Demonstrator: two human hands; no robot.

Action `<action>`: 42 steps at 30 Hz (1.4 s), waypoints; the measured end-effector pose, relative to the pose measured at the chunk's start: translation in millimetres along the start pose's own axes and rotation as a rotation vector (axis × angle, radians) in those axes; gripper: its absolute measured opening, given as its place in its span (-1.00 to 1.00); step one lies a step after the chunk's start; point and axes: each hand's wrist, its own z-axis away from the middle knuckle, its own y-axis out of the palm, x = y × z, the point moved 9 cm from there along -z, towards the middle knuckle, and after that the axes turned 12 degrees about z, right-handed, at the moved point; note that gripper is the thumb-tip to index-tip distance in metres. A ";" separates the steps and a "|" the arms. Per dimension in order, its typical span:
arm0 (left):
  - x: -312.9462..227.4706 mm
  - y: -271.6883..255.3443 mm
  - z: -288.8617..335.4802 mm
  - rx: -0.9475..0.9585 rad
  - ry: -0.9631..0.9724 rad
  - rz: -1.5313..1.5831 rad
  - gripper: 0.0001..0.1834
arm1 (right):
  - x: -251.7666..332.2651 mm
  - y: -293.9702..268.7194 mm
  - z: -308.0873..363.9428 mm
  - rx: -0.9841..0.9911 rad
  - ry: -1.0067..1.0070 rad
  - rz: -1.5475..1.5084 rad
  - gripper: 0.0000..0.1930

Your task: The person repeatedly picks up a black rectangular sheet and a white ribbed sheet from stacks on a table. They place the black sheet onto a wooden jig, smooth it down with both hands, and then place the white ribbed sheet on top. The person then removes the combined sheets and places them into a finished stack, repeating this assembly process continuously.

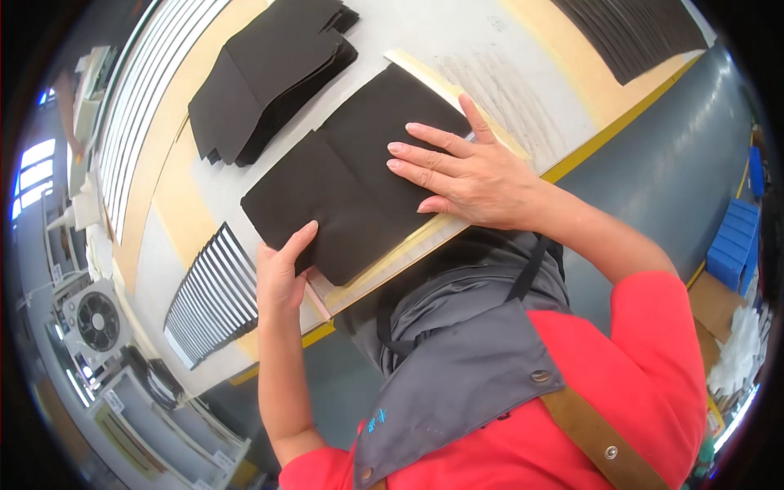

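A black, sheet-like panel (351,163) with a crease across its middle lies at the near edge of the worktable, over a cream-edged board or strip (514,147). My left hand (280,273) pinches the panel's left edge, thumb on top and the other fingers hidden underneath. Flat on the panel's right half rests my right hand (482,184), its fingers stretched out and apart. Whether the panel is one layer or several, I cannot tell.
Farther back stands a stack of similar black pieces (261,73). Black-and-white strips (211,298) fan out at the left; dark strips (633,33) lie far right. The table's yellow edge (621,122) runs close to me. A fan (96,318) and blue bins (733,241) stand beyond.
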 end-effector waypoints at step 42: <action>-3.5 3.1 4.1 -0.030 -0.065 -0.023 -0.65 | 3.2 5.8 -2.7 0.168 -0.014 0.080 -0.36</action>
